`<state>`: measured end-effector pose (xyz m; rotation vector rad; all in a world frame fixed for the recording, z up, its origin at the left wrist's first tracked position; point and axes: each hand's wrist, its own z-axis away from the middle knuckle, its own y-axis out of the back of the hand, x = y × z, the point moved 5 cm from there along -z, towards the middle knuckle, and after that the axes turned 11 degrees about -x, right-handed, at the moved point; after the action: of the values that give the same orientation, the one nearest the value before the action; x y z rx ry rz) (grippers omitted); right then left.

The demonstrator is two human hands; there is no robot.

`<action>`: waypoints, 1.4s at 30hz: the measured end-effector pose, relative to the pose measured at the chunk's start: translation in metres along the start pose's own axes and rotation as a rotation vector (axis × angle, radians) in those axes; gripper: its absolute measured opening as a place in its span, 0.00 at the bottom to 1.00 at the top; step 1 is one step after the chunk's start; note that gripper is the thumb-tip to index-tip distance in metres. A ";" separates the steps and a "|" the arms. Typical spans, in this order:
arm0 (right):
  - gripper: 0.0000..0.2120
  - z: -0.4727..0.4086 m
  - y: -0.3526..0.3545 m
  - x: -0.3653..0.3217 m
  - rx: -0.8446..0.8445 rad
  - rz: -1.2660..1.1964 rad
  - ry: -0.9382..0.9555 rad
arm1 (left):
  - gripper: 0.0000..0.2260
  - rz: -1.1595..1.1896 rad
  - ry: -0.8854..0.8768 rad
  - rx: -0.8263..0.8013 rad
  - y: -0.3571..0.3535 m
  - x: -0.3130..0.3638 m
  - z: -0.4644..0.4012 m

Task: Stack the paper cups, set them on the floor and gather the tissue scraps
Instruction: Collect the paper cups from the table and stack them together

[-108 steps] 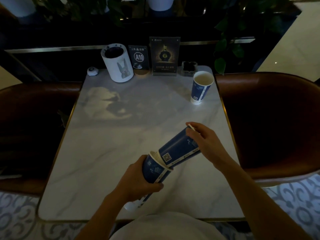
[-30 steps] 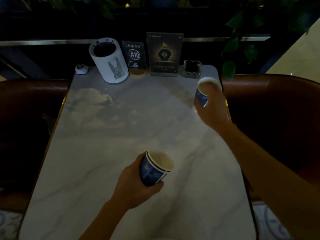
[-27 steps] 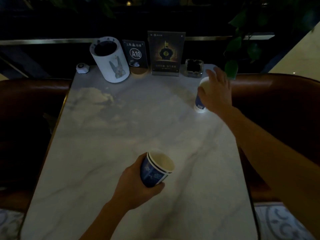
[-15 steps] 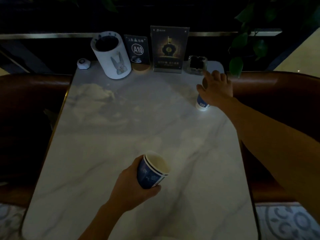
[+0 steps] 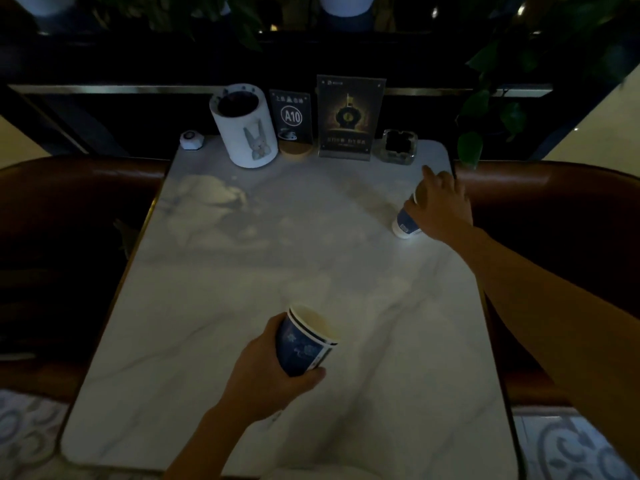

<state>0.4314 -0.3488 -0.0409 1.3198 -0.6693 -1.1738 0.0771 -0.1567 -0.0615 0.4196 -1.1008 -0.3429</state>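
Near the 6 o'clock edge of the marble table [image 5: 214, 278] I log the left hand [image 5: 266, 372], fingers clamped round the nested blue paper cups [image 5: 306, 341]. Two white rims show at the mouth, one inside the other; the stack tilts, mouth toward 1 o'clock, held above the tabletop.

At 2 o'clock the right hand [image 5: 440, 206] covers the single paper cup [image 5: 406, 225]. Fingers curl over its upper part, index finger pointing out toward 12. Only the cup's blue lower wall and white base show. Whether the base rests on the marble or is just off it, I cannot tell. The cup sits close to the table's right edge, beside the brown leather seat [image 5: 554, 209].

Open room: the whole middle of the slab between the two hands is bare, pale stone with grey veining, glossy, rounded corners, thin metal edging on the left side.

Back edge, 11 to 1 o'clock, is crowded: small white hexagonal puck [image 5: 191, 139]; white cylindrical holder with a rabbit print [image 5: 246, 128], dark inside; dark A10 table sign [image 5: 292, 116] on a round wooden base; clear acrylic stand holding a dark poster [image 5: 349, 117]; square glass ashtray [image 5: 399, 146]. Ashtray lies near the right hand's fingertips, not touching.

Patterned floor tiles [image 5: 568, 452] show at both near corners. No tissue scraps visible; light is dim.
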 end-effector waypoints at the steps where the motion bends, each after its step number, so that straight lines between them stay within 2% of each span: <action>1: 0.35 0.007 0.000 0.001 0.008 -0.042 -0.002 | 0.40 -0.002 -0.002 -0.001 0.000 -0.001 0.004; 8: 0.35 0.075 -0.004 -0.011 0.052 -0.337 -0.005 | 0.40 0.023 -0.015 0.009 -0.004 -0.009 0.029; 13: 0.32 0.134 -0.022 -0.029 -0.019 -0.598 0.037 | 0.37 -0.013 -0.037 0.022 -0.006 -0.009 0.047; 27: 0.29 0.241 -0.026 -0.063 -0.107 -0.955 0.103 | 0.35 -0.001 -0.071 0.002 -0.014 -0.013 0.073; 33: 0.33 0.262 -0.016 -0.065 -0.139 -1.117 0.121 | 0.35 -0.008 -0.097 -0.007 -0.018 -0.012 0.075; 42: 0.25 0.277 -0.021 -0.071 -0.215 -1.196 0.140 | 0.34 -0.039 -0.100 0.003 -0.022 -0.018 0.083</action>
<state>0.1512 -0.3843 0.0091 1.6107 0.4635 -1.9725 -0.0066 -0.1804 -0.0537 0.4305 -1.1920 -0.3997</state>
